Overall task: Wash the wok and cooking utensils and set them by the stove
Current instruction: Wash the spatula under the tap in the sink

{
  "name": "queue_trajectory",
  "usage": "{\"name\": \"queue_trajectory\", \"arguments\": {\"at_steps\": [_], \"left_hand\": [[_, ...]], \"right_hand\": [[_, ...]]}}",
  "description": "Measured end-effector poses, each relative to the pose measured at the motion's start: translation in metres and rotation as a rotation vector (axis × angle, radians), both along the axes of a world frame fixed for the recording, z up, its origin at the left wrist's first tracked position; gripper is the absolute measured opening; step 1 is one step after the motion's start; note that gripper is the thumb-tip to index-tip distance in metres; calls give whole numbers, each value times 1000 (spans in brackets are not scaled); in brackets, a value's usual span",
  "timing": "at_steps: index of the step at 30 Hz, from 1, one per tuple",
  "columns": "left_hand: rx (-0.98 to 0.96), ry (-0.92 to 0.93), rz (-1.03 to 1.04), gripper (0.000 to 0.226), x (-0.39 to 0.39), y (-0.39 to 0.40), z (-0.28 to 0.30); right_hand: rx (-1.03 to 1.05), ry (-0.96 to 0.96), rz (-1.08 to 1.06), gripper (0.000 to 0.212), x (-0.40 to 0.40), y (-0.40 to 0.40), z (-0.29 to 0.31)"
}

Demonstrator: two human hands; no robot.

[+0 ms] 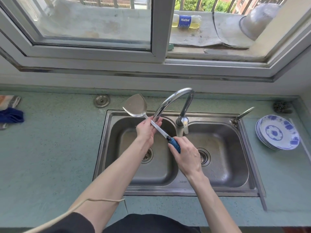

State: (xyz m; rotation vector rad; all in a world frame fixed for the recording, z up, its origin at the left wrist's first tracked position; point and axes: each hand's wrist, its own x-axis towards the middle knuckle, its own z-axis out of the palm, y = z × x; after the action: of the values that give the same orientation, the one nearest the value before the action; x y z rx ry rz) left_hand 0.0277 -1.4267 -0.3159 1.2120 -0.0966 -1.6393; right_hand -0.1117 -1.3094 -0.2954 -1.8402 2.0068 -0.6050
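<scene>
A steel spatula (136,105) with a blue-wrapped handle is held slantwise over the left basin of a double steel sink (183,182). My right hand (186,153) grips the blue handle end. My left hand (147,130) wraps around the metal shaft just below the blade, under the spout of the curved tap (170,101). The blade points up and to the left, above the sink's back rim. No wok is in view. I cannot tell whether water is running.
A stack of blue-and-white plates (277,132) sits on the counter right of the sink. Cloths (10,113) lie at the far left. A sink plug (101,100) rests behind the left basin. A bottle (186,21) and a metal bowl (257,22) are on the window ledge.
</scene>
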Motion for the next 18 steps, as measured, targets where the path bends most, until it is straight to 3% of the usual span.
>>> {"name": "queue_trajectory", "arguments": {"at_steps": [8,13,18], "left_hand": [[-51,-60,-270,21,-16,39,0],[-31,-119,-149,12,1,12,0],[-37,-136,-187,12,-13,30,0]], "right_hand": [[49,-71,-57,29,6,-14,-6],[31,-68,-31,26,8,-19,-1],[56,-78,-32,30,19,-40,0]]}}
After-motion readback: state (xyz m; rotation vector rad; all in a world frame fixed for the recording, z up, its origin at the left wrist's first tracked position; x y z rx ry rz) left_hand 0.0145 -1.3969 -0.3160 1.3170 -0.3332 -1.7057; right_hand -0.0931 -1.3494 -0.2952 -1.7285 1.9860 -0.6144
